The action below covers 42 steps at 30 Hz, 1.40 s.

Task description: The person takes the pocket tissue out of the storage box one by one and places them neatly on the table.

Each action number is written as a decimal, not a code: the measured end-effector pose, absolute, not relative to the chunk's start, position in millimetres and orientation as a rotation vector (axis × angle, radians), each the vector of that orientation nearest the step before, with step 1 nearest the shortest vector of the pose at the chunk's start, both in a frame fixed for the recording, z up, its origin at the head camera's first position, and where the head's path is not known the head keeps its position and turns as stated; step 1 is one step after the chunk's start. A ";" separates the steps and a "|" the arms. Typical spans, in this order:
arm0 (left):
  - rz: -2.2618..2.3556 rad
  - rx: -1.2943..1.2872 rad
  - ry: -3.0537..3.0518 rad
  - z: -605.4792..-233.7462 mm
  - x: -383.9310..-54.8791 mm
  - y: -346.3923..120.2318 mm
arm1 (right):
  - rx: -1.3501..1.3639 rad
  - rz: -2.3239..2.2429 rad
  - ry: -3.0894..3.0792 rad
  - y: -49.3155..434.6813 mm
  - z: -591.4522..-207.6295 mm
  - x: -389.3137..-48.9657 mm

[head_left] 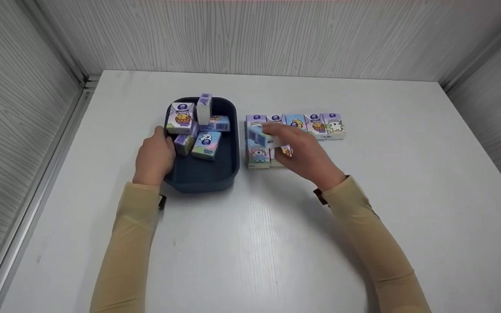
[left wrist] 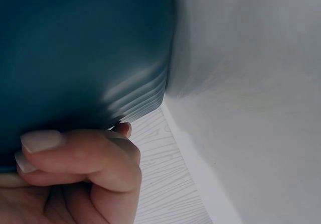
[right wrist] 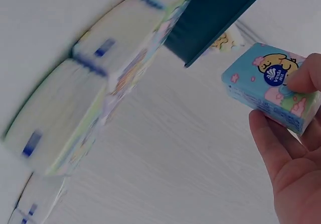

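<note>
My left hand (head_left: 155,154) grips the left side of a dark blue plastic bin (head_left: 200,184); in the left wrist view, curled fingers (left wrist: 95,156) lie against its outer wall (left wrist: 75,58). Several small tissue packs (head_left: 207,145) with cartoon prints lie jumbled inside, one standing on end. To the bin's right, my right hand (head_left: 305,152) pinches a light blue tissue pack (right wrist: 271,83) between thumb and fingers, held above other packs. Beneath and behind it, tissue packs (head_left: 335,126) lie side by side in two rows, the nearer row partly hidden by the hand.
The white table (head_left: 250,243) reaches to a wood-grain back panel (head_left: 250,39). Similar panels stand at the left (head_left: 11,108) and right. The bin's right rim is close to the leftmost packs of the rows.
</note>
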<state>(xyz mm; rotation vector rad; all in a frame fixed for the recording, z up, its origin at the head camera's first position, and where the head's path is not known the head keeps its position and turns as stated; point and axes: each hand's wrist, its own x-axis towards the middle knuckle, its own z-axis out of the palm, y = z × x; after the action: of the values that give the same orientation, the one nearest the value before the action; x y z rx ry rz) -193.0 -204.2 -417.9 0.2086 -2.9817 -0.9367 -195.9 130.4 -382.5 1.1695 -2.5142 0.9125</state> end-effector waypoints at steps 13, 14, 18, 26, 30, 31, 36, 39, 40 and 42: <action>-0.908 0.201 -2.988 -417.3 -193.4 -203.8 | 0.825 0.764 -2.630 213.1 -392.7 -202.6; -0.910 0.200 -2.988 -417.7 -193.9 -203.9 | 0.808 0.756 -2.640 218.7 -394.4 -202.4; -0.916 0.197 -2.991 -418.5 -194.9 -204.4 | 0.748 0.707 -2.697 237.6 -402.6 -201.2; -0.923 0.201 -2.994 -418.1 -194.3 -204.7 | 0.622 0.611 -2.983 249.5 -410.4 -199.7; -0.935 0.204 -2.994 -416.3 -193.7 -204.4 | 0.657 0.660 -3.074 250.4 -408.9 -201.0; -0.936 0.205 -2.992 -415.9 -193.7 -204.4 | 0.677 0.679 -3.086 250.5 -408.4 -201.3; -0.918 0.199 -2.975 -415.7 -193.9 -203.9 | 0.771 0.686 -3.108 251.0 -410.0 -203.2; -0.912 0.198 -2.976 -416.3 -193.7 -203.3 | 0.776 0.654 -3.126 250.8 -413.9 -204.9; -0.916 0.200 -2.978 -416.4 -193.6 -203.3 | 0.770 0.646 -3.130 250.7 -415.2 -205.5; -0.919 0.203 -2.979 -416.4 -193.5 -203.2 | 0.763 0.639 -3.128 249.8 -416.8 -206.3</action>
<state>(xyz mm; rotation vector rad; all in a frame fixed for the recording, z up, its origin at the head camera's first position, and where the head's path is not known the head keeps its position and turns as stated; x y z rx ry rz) -193.5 -203.2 -416.4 0.2034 -2.9789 -0.9186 -206.3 249.8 -416.8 0.7629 -3.1280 0.6387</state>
